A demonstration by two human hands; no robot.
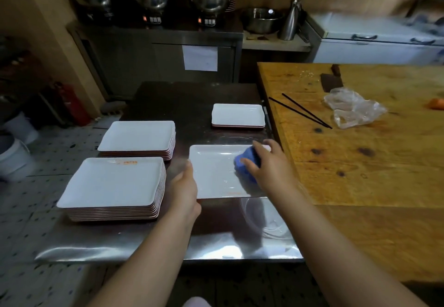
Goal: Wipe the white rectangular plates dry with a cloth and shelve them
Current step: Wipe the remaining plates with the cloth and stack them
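The steel table (149, 242) runs out of view beneath the forearms, and its near part is a blur of glare. Left of the left hand (186, 191) stand two tall stacks of white plates, the nearer stack (113, 181) bearing an orange mark too smeared to read, the farther stack (138, 136) just behind it. Between the hands lies the single plate (213, 172); its right side is hidden under the right hand (269, 162), and whether it rests flat on the table or is lifted cannot be told. The left hand grips the plate's left rim, fingers under and out of sight. Beyond the right hand sits a low stack (237, 114). The right hand's curled fingers hold a bunched blue cloth (247, 165), pressed on the plate, mostly covered by the fingers.
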